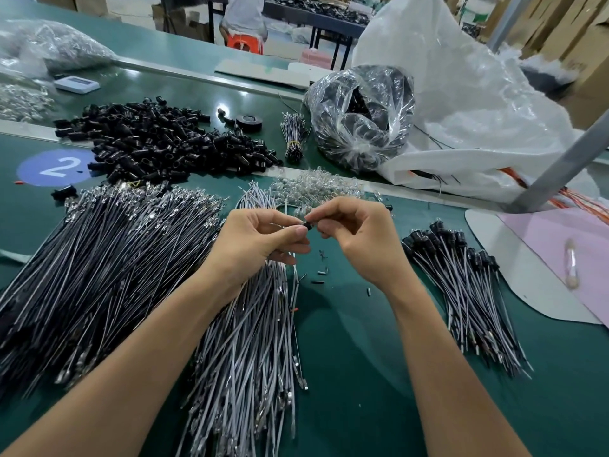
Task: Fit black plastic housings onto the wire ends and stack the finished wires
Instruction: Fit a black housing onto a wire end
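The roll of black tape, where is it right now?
Head view, far centre: the tape roll lies between the black housings pile and a small tied wire bundle.

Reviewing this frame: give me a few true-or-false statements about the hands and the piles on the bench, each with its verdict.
1. The left hand and the right hand pinch one small black housing between their fingertips. True.
2. The pile of loose housings lies to the right of the right hand. False: it lies beyond the hands, to the left.
3. The finished wires, with housings on their far ends, lie to the right of the right hand. True.
4. The blue circle reads 5. False: it reads 2.
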The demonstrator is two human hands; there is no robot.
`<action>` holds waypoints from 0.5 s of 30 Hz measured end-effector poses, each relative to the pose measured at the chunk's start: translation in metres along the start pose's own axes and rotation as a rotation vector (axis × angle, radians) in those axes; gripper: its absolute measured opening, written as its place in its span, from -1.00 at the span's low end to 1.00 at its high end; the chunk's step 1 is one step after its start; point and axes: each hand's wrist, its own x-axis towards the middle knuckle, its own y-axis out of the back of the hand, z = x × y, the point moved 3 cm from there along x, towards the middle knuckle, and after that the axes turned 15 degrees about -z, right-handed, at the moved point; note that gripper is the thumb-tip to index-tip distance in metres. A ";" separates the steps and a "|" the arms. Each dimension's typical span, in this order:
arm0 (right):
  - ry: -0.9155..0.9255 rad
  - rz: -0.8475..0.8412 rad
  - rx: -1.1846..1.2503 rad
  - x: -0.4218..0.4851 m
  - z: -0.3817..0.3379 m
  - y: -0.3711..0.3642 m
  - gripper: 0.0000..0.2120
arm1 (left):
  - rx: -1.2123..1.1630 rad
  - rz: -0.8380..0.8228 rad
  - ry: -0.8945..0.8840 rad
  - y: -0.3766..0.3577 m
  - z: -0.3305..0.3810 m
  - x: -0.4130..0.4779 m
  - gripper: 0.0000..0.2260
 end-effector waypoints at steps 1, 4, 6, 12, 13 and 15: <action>0.001 -0.007 0.015 0.000 0.001 0.000 -0.65 | 0.010 -0.005 0.001 0.000 0.000 0.000 -0.96; -0.017 -0.012 0.111 0.001 0.003 0.002 -0.72 | 0.031 -0.034 0.002 0.001 0.000 0.000 -0.93; -0.042 -0.008 0.191 0.000 0.005 0.004 -0.76 | 0.036 -0.056 -0.004 0.000 0.001 -0.001 -0.89; -0.073 -0.057 0.237 -0.002 0.008 0.007 -0.87 | 0.039 -0.075 -0.031 -0.003 0.001 0.000 -0.82; -0.070 -0.068 0.236 -0.002 0.008 0.006 -0.86 | 0.044 -0.076 -0.035 -0.003 0.001 0.000 -0.83; -0.061 -0.076 0.239 -0.003 0.008 0.003 -0.84 | 0.042 -0.076 -0.040 -0.001 0.001 -0.001 -0.83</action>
